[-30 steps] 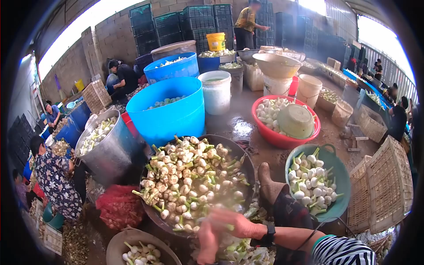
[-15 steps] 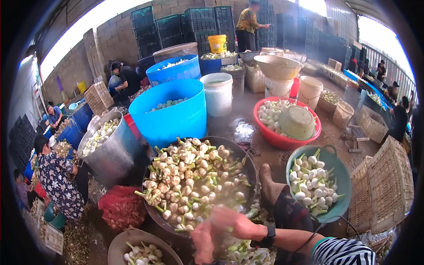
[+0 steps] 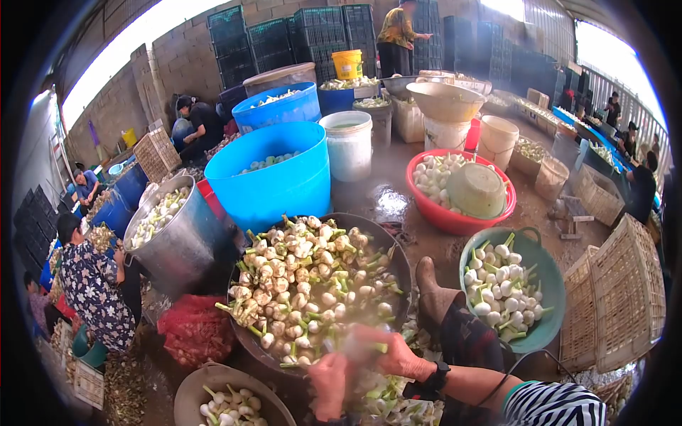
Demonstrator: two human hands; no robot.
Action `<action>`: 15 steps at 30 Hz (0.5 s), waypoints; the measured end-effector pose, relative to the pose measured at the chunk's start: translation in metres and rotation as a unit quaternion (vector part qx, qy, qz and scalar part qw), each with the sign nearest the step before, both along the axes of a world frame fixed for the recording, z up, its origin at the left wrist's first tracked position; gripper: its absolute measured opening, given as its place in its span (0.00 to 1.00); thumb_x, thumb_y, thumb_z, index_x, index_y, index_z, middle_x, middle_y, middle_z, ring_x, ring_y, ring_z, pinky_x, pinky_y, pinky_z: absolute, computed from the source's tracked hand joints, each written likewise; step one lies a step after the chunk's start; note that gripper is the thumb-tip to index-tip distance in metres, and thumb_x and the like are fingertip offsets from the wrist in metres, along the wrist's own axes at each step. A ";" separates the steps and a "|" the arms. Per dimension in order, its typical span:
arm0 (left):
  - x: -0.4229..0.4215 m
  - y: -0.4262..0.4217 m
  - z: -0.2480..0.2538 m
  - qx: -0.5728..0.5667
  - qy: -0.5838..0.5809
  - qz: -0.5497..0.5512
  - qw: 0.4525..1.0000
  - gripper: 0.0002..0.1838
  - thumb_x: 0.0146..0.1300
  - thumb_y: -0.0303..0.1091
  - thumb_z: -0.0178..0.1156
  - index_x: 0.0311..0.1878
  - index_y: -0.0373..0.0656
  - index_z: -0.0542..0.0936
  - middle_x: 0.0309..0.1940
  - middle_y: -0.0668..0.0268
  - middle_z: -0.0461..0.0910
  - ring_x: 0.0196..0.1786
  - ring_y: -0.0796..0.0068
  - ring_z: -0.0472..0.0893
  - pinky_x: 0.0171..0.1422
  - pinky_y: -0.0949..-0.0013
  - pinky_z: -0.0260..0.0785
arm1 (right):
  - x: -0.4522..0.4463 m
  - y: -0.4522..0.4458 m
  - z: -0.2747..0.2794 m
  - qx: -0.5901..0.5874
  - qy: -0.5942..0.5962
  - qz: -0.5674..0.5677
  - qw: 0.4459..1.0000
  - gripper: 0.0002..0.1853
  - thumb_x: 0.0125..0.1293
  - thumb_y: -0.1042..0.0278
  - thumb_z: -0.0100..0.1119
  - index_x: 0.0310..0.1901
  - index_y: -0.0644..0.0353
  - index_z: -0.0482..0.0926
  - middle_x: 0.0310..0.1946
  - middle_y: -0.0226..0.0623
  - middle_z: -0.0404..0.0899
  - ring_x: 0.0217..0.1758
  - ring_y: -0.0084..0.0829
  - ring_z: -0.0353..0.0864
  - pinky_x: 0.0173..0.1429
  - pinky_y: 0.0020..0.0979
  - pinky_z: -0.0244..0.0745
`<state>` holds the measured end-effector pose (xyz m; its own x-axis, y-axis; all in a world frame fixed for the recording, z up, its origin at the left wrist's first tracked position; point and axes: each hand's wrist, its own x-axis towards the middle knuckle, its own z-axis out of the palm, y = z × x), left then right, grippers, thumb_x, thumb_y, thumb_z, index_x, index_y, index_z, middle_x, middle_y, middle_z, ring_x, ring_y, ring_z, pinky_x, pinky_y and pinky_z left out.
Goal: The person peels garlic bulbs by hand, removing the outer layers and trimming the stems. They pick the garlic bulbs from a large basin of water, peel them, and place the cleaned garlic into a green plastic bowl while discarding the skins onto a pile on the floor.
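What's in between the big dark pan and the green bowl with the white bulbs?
The head view shows a brown boot and a dark trouser leg there, between the dark pan and the green bowl.

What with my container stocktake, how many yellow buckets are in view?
2. One yellow bucket stands before the stacked crates; the other is by the left-hand block wall. Others may be hidden.

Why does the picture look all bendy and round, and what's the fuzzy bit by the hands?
In the head view, the walls curve and the corners go black, probably from a very wide lens; a hazy smudge blurs the space between the left hand and right hand; the wet floor shines with glare, and daylight whites out the opening at upper right.
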<state>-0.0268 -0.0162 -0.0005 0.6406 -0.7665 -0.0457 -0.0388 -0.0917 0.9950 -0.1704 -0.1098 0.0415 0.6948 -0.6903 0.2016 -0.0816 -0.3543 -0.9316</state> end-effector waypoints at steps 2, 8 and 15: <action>0.000 -0.001 -0.001 0.003 -0.010 0.010 1.000 0.10 0.59 0.27 0.59 0.37 0.29 0.83 0.26 0.70 0.80 0.27 0.85 0.73 0.32 0.79 0.68 | 0.000 0.001 0.001 0.068 -0.011 -0.019 0.997 0.29 0.51 0.80 0.62 0.58 0.60 0.73 0.60 0.45 0.71 0.66 0.40 0.67 0.69 0.35 0.61; -0.003 -0.004 -0.005 -0.013 0.163 -0.023 0.986 0.08 0.58 0.26 0.60 0.36 0.29 0.82 0.26 0.65 0.81 0.27 0.78 0.79 0.33 0.75 0.73 | 0.006 0.000 -0.016 -0.175 0.019 -0.045 0.983 0.31 0.48 0.77 0.65 0.59 0.58 0.72 0.62 0.47 0.68 0.66 0.44 0.67 0.66 0.39 0.64; 0.003 -0.006 -0.018 0.014 0.176 -0.003 0.984 0.07 0.58 0.25 0.59 0.34 0.28 0.80 0.26 0.60 0.82 0.23 0.72 0.81 0.30 0.71 0.77 | 0.012 0.012 -0.017 -0.233 0.049 -0.074 0.968 0.31 0.46 0.80 0.62 0.58 0.58 0.73 0.61 0.49 0.68 0.65 0.49 0.66 0.66 0.41 0.66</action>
<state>-0.0236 -0.0217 -0.0184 0.5768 -0.7660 -0.2839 0.3064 -0.1194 0.9444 -0.1582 -0.0974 0.0246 0.6268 -0.6333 0.4539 -0.2434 -0.7125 -0.6581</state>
